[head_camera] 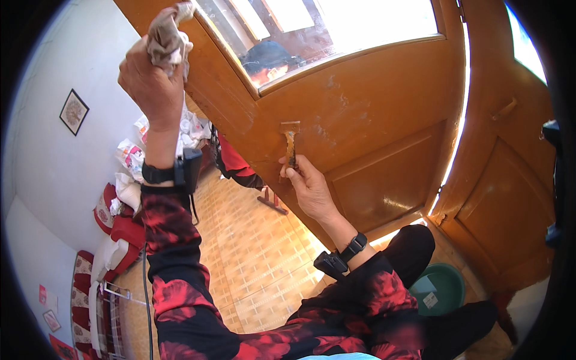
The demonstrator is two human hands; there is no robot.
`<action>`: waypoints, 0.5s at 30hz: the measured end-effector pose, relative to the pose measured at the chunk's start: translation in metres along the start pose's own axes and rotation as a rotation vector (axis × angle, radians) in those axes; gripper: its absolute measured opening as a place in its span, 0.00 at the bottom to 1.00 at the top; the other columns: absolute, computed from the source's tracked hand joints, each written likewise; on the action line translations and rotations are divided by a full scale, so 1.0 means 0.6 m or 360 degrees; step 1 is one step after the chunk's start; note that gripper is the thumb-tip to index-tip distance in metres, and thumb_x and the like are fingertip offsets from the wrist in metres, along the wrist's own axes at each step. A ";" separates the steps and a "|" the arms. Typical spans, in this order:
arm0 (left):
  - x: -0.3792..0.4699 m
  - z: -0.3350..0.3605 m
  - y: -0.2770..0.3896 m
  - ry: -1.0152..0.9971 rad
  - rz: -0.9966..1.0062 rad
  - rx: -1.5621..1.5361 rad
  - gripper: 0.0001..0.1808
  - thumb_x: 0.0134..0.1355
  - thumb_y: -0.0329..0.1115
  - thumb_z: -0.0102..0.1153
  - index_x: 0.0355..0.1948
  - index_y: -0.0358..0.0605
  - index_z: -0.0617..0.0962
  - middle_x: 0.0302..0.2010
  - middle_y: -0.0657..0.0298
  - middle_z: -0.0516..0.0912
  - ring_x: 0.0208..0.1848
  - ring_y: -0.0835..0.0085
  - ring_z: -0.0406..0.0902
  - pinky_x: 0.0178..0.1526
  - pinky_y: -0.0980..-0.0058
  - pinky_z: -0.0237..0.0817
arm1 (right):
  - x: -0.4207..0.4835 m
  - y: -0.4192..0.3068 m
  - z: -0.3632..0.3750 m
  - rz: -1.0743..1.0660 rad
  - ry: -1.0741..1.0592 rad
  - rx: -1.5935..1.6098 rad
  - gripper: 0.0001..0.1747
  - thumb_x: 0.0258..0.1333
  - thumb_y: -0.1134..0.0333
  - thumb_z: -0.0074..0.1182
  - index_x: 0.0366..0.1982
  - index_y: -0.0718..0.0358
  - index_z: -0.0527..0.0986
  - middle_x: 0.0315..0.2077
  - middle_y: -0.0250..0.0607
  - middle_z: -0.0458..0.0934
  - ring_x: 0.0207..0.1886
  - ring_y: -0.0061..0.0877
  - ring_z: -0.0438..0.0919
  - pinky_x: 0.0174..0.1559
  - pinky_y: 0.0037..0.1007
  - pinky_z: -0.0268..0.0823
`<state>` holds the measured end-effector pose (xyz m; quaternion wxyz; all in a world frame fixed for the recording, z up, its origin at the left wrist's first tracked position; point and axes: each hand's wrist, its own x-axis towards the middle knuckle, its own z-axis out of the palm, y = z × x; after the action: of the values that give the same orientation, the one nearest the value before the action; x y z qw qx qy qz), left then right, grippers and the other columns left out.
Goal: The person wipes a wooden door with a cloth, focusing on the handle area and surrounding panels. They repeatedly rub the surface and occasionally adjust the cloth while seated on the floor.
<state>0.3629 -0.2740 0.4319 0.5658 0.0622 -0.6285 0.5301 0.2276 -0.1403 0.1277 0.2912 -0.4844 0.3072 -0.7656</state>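
Observation:
My left hand (153, 83) is raised at the upper left, closed around a crumpled, stained cloth (168, 42) beside the edge of the brown wooden door (387, 85). Lower and to the right, my right hand (310, 189) grips the handle of a small scraper (290, 135), its flat head up against or close to the door panel below the glass. Pale smudges mark the panel right of the scraper. The glass pane (310, 40) above shows a reflection of a dark cap and streaks.
A green plastic basin (443, 288) with paper-like pieces in it stands by my legs at the lower right. Behind the door's left edge are a red chair (128, 234), plastic bags (130, 157) and tiled floor (252, 252). Another door leaf (504, 202) is at right. A cable (147, 297) hangs by my left sleeve.

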 end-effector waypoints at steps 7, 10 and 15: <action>-0.151 -0.106 0.178 -0.0148 0.0074 -0.0339 0.28 0.59 0.41 0.73 0.58 0.51 0.74 0.44 0.59 0.84 0.44 0.60 0.82 0.49 0.60 0.70 | 0.002 -0.002 0.003 -0.0024 0.0008 0.0043 0.10 0.76 0.75 0.46 0.53 0.66 0.74 0.36 0.29 0.76 0.43 0.17 0.74 0.52 0.23 0.68; -0.186 -0.127 0.201 -0.0332 0.0071 -0.0310 0.20 0.65 0.40 0.66 0.56 0.53 0.76 0.51 0.62 0.81 0.54 0.62 0.77 0.58 0.58 0.62 | 0.002 -0.004 0.003 -0.0019 0.0008 -0.0026 0.10 0.76 0.75 0.46 0.53 0.67 0.74 0.36 0.29 0.76 0.43 0.16 0.74 0.52 0.23 0.68; -0.119 -0.057 0.100 -0.0164 -0.0092 -0.0184 0.24 0.60 0.42 0.70 0.56 0.55 0.76 0.52 0.65 0.81 0.54 0.62 0.76 0.59 0.58 0.59 | 0.003 0.002 0.001 -0.0029 0.0037 -0.0044 0.10 0.76 0.74 0.46 0.54 0.66 0.74 0.36 0.30 0.76 0.43 0.16 0.74 0.51 0.23 0.68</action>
<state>0.3694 -0.2601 0.3334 0.5503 0.0747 -0.6844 0.4725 0.2281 -0.1424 0.1279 0.2740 -0.4822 0.3167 -0.7695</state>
